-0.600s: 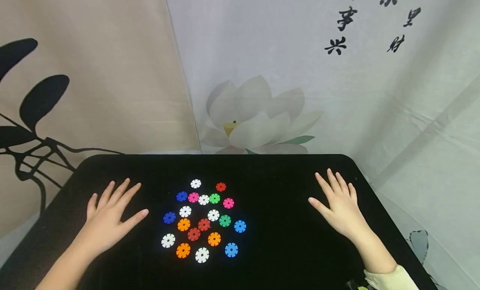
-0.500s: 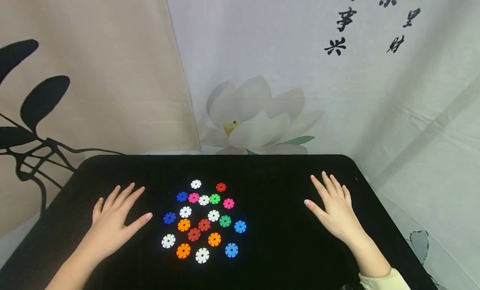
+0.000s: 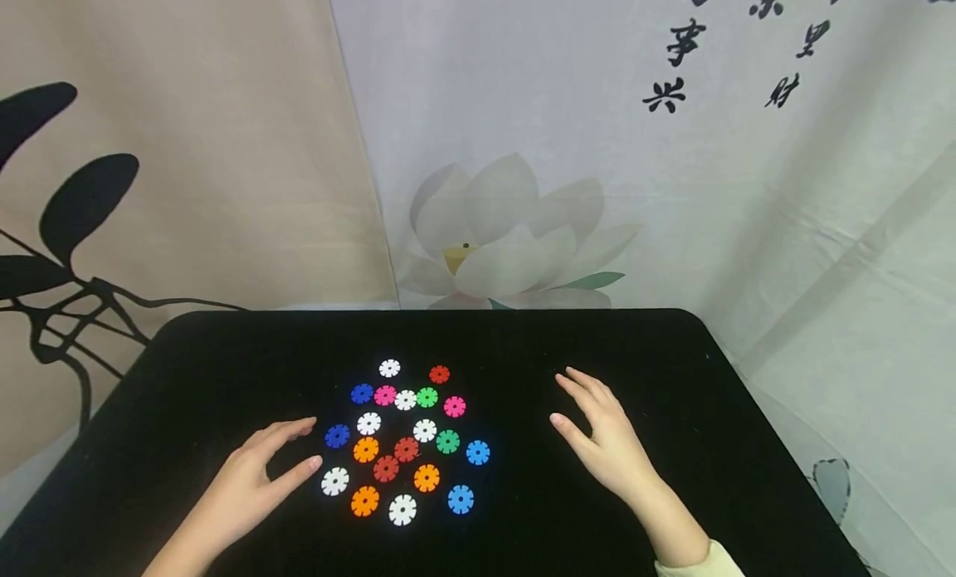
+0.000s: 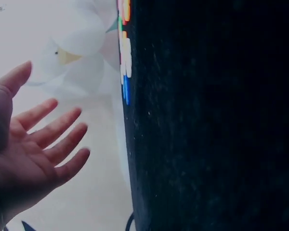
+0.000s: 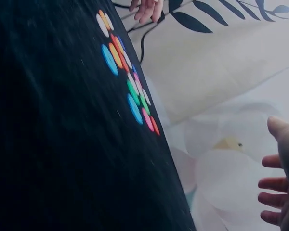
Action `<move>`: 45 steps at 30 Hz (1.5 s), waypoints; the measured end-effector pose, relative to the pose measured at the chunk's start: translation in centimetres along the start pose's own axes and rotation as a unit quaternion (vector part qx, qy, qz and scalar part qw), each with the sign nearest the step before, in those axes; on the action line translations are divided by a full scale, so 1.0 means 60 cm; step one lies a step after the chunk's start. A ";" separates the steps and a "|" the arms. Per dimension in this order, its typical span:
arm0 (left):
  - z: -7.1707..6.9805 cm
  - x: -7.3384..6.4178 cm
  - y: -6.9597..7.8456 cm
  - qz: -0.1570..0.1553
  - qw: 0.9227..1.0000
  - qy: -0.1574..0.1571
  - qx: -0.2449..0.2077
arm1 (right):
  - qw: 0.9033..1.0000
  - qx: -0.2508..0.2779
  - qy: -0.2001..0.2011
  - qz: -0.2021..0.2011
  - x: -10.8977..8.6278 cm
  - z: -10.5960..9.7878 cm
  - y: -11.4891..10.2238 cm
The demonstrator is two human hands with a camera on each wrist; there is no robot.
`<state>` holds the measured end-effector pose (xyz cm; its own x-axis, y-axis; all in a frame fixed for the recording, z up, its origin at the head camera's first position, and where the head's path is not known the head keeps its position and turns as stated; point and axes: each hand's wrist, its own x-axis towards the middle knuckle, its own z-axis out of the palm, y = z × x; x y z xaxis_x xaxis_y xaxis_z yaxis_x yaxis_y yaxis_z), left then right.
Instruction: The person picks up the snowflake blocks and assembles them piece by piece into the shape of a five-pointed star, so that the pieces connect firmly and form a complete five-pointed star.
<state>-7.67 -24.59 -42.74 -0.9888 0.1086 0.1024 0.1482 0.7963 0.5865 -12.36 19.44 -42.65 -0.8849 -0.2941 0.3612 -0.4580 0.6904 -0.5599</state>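
Observation:
Several flat notched discs lie spread over the black table, among them a white disc, a dark blue disc, an orange disc, a red disc, a green disc and a light blue disc. My left hand hovers just left of them, fingers bent a little, thumb tip close to the white disc. To the right of the discs, my right hand is held above the table with fingers spread and nothing in them. Both wrist views show the palms bare, the left hand raised over the tabletop.
The black table has rounded far corners. Behind it hangs a pale curtain printed with a lotus flower and dark characters, and a beige panel with dark leaves stands at left.
Both hands have moved inward toward the discs, the left one rightward and nearer the body, the right one leftward. The left fingers have drawn together. The discs have stayed in place.

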 end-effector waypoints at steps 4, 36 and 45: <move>0.006 0.000 -0.010 0.003 1.000 -0.006 -0.024 | 0.999 0.043 -0.002 -0.009 0.004 0.030 -0.010; 0.065 0.014 -0.046 -0.073 0.990 -0.099 -0.071 | 0.991 0.070 -0.115 0.015 0.017 0.166 0.001; 0.067 0.017 -0.046 -0.074 0.991 -0.092 -0.056 | 0.991 0.066 -0.114 0.017 0.017 0.169 -0.001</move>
<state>-9.16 -24.30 -47.45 -0.9847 0.1113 -0.1340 -0.0075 0.7414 0.6710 -14.10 12.41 -49.83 -0.8895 -0.4236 0.1716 -0.4212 0.6142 -0.6673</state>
